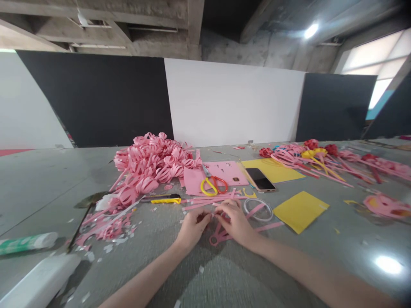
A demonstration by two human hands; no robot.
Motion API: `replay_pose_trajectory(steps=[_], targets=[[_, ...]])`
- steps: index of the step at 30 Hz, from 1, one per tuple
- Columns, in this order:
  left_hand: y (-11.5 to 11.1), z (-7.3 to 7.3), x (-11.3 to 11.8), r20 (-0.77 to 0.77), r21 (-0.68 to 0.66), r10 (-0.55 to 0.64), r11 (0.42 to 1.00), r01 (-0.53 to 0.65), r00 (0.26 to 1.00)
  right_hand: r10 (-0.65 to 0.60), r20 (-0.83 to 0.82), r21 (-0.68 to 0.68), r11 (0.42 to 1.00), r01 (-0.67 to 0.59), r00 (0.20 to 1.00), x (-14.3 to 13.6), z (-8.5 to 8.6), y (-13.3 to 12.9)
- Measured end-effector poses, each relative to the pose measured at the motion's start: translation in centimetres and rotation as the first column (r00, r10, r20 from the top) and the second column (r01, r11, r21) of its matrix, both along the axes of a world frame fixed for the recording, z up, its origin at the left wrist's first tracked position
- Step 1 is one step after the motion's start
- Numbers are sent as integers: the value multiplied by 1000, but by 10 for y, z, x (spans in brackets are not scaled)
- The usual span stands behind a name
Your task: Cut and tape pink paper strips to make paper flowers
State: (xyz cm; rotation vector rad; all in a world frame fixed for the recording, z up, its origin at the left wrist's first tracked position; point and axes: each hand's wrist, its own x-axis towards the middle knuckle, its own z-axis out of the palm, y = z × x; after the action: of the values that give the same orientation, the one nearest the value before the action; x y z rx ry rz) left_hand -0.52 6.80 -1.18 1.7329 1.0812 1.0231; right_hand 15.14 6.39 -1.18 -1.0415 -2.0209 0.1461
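Note:
My left hand (193, 226) and my right hand (233, 220) meet at the fingertips over the grey surface. Both are pinched; whatever small piece lies between the fingers is too small to make out. Pink paper strips (221, 235), one ending in a small ring, lie under and beside my right hand. A roll of clear tape (257, 209) rests just right of it. Beyond my hands are scissors (209, 187) with one yellow and one red handle, on pink paper (192, 182). A yellow cutter (165, 200) lies beyond my left hand.
A heap of pink paper curls (154, 160) stands back left. A phone (260, 179), yellow sheets (300, 210) and paper flowers (313, 154) are to the right. Near left are a green-white tube (27, 243), a white box (41, 280) and paper scraps.

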Motion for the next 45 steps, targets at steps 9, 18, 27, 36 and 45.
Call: replay_pose_trajectory(steps=[9, 18, 27, 36, 45], targets=[[-2, 1, 1, -55, 5, 27, 1000, -27, 998, 18, 1, -45, 999, -18, 1000, 0, 3, -1], [-6, 5, 2, -154, 124, 51, 992, -32, 987, 21, 14, -48, 999, -20, 1000, -1, 1, 1], [-7, 6, 2, -184, 139, 33, 990, -7, 982, 54, 3, -118, 992, -53, 999, 0, 2, 0], [-4, 2, 1, -140, 95, 59, 994, -46, 988, 61, -61, -179, 981, -71, 996, 1, 3, 1], [-4, 2, 1, -119, 98, 33, 995, -21, 992, 41, -62, -205, 977, -53, 997, 0, 6, 1]])
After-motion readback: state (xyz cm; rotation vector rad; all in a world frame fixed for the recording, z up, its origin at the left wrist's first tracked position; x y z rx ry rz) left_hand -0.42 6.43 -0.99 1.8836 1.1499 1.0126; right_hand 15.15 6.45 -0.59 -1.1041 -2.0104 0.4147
